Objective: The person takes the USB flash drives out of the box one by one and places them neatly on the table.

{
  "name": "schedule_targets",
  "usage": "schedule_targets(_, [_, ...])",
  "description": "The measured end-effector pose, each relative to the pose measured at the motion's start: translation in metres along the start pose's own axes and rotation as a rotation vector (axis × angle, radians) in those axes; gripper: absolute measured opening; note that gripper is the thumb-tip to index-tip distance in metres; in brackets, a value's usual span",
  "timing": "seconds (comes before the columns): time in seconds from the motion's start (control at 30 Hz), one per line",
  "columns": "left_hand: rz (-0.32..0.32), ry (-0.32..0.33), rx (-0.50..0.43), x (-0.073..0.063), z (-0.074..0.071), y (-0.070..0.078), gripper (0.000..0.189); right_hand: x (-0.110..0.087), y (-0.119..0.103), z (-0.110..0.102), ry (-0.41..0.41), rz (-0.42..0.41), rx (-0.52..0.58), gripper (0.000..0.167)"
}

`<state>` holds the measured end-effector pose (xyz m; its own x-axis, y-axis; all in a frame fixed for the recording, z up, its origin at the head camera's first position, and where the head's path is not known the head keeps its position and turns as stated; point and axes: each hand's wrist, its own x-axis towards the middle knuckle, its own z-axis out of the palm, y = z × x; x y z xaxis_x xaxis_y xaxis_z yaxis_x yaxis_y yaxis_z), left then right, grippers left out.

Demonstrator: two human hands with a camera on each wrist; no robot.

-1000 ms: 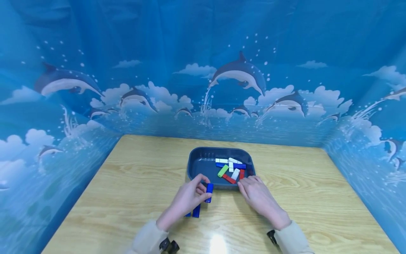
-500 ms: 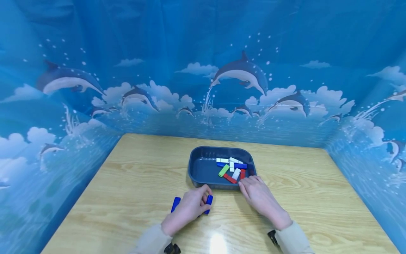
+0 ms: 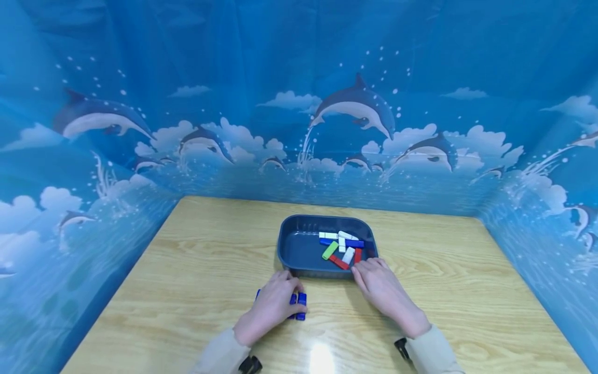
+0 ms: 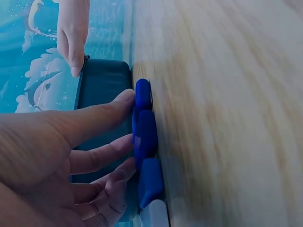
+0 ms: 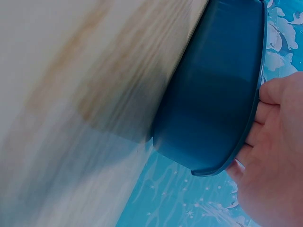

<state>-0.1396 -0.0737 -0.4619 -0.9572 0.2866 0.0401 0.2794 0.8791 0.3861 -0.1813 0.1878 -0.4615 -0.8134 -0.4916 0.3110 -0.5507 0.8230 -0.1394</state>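
Observation:
My left hand is over a short row of blue sticks on the table. Its thumb and fingers hold the rightmost blue USB stick, which lies flat beside another. The left wrist view shows the thumb against that stick's near end, with more blue sticks and a pale grey end lower in the row. My right hand grips the front right rim of a dark blue tray. Most of the row is hidden under my left hand in the head view.
Inside the tray, towards its right, lie several loose sticks: white, blue, green and red. The wooden table ends at a dolphin-patterned curtain at the back and sides.
My left hand has moved down and away from the tray's front edge, bringing the blue stick from a raised position down to the table beside the others. The right hand stays at the rim.

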Motion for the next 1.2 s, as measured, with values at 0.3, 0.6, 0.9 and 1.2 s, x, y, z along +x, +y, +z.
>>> schedule_targets(0.3, [0.064, 0.165, -0.14, 0.002, -0.009, -0.003, 0.01, 0.0, 0.001, 0.0, 0.0, 0.0, -0.006, 0.019])
schedule_targets(0.6, [0.038, 0.241, -0.212, 0.019, -0.025, 0.001, 0.007, 0.0, 0.0, 0.0, -0.011, 0.016, 0.003, 0.019])
schedule_targets(0.9, [0.03, 0.249, -0.219, 0.055, -0.037, 0.017, 0.007, -0.001, 0.002, 0.001, 0.011, -0.005, -0.002, 0.018])
schedule_targets(1.2, [0.034, 0.164, -0.171, 0.091, -0.031, 0.028, 0.007, 0.0, 0.001, 0.0, 0.014, -0.006, 0.005, 0.018])
